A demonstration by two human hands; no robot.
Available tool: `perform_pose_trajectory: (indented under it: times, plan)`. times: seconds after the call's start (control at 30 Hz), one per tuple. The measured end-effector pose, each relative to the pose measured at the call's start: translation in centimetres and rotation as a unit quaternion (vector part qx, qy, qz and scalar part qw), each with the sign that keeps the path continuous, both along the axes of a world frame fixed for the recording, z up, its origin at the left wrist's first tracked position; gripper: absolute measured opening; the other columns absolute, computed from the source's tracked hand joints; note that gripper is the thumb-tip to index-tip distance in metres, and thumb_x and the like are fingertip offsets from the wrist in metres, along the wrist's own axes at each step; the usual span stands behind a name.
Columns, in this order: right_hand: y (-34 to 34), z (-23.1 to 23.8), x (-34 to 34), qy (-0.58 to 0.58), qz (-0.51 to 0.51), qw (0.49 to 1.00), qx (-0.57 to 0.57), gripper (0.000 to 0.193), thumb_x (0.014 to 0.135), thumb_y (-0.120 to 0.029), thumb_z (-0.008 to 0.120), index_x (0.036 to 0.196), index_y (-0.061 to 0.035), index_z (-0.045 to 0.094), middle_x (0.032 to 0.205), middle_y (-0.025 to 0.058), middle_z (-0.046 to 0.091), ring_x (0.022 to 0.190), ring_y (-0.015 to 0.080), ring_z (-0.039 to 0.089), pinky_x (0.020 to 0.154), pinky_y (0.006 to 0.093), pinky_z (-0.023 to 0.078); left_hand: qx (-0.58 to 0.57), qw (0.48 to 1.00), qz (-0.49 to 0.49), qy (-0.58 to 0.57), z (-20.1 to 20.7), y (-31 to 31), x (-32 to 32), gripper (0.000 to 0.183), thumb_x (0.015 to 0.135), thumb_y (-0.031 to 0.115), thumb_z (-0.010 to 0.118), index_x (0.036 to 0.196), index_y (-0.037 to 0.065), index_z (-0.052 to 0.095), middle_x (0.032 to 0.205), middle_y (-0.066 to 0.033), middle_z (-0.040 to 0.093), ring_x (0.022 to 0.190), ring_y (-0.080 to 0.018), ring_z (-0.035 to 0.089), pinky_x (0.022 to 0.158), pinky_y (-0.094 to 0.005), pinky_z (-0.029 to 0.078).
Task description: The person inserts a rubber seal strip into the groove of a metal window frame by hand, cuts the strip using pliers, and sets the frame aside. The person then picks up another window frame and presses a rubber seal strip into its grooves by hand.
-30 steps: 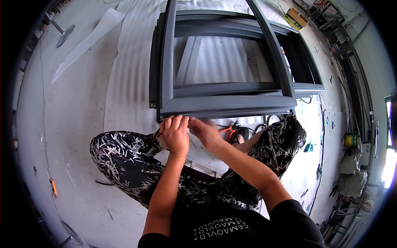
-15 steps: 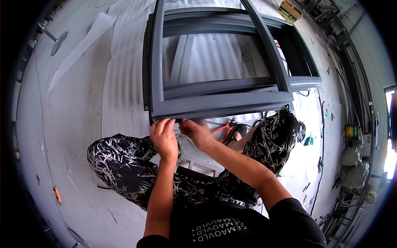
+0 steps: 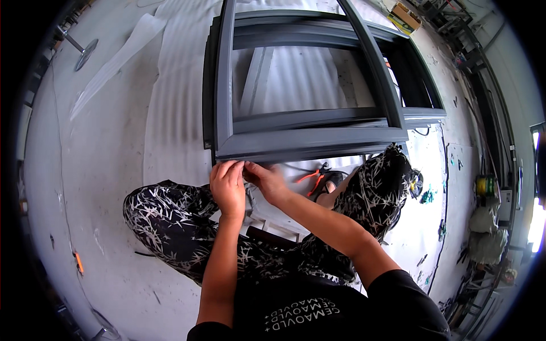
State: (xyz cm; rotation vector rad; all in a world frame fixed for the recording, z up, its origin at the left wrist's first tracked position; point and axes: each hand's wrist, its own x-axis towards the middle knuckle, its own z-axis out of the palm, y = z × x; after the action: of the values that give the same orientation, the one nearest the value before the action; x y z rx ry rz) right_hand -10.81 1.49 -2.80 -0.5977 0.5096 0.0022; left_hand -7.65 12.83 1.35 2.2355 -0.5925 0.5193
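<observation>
A dark grey metal frame (image 3: 318,138), like a window frame, lies on top of a stack of similar frames in front of me. At its near left corner, my left hand (image 3: 227,187) is closed, fingertips bent against the front edge. Beside it, my right hand (image 3: 266,183) is closed in a pinch, slightly smeared by motion, its fingertips meeting those of the left. Whatever the fingers hold is hidden or too small to make out. Pliers with orange handles (image 3: 307,178) lie on the floor to the right of my right hand.
My patterned trouser legs (image 3: 170,227) flank the work. White foam sheeting (image 3: 176,113) lies under the frames. A cardboard box (image 3: 405,17) stands at the far right, a round-based metal stand (image 3: 85,55) at the far left. An orange-handled tool (image 3: 78,263) lies on the left floor.
My right hand has shifted slightly left, so its fingertips now meet the left hand's. The whole view has moved a little; the frames stay in place.
</observation>
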Motion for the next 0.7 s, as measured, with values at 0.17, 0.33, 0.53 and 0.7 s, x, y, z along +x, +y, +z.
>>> perform_pose_trajectory:
  times: [0.17,0.33,0.53,0.7]
  plan:
    - [-0.2,-1.1,0.0,0.043,0.022,0.997,-0.054,0.024,0.087,-0.016,0.071,0.104,-0.0014,0.065,0.097,0.0077,0.068,0.085,0.0197,0.066,0.078,0.0316,0.053,-0.149,0.973,0.147,0.096,-0.5,0.9,-1.0,0.009,0.091,0.005,0.061,0.097,0.003,0.066,0.093,-0.0083,0.064,0.079,-0.0182,0.057,0.072,-0.0293,0.046]
    - [0.9,-0.6,0.9,0.045,0.037,0.998,-0.029,0.022,0.084,-0.016,0.074,0.099,-0.0024,0.066,0.092,0.0068,0.068,0.081,0.0197,0.066,0.075,0.0324,0.054,-0.369,0.887,0.194,0.198,-5.5,3.5,0.4,0.011,0.094,0.007,0.057,0.102,-0.001,0.058,0.089,-0.0026,0.061,0.071,-0.0091,0.053,0.067,-0.0228,0.045]
    - [1.4,-0.3,0.6,0.056,0.058,0.995,-0.051,0.025,0.084,-0.02,0.073,0.101,-0.0024,0.065,0.093,0.007,0.067,0.083,0.0191,0.066,0.075,0.031,0.053,-0.465,0.791,0.238,0.318,-6.9,3.5,0.7,0.01,0.091,0.006,0.057,0.1,0.002,0.057,0.084,-0.0011,0.057,0.075,-0.0098,0.052,0.071,-0.0239,0.045]
    - [2.9,-0.7,1.3,0.042,0.023,0.998,-0.048,0.024,0.083,-0.018,0.074,0.098,-0.0027,0.066,0.09,0.0063,0.068,0.082,0.019,0.065,0.073,0.0303,0.052,-0.481,0.766,0.259,0.34,-5.8,3.1,1.0,0.011,0.09,0.007,0.058,0.099,0.002,0.057,0.085,-0.0015,0.057,0.075,-0.0113,0.053,0.069,-0.025,0.045]
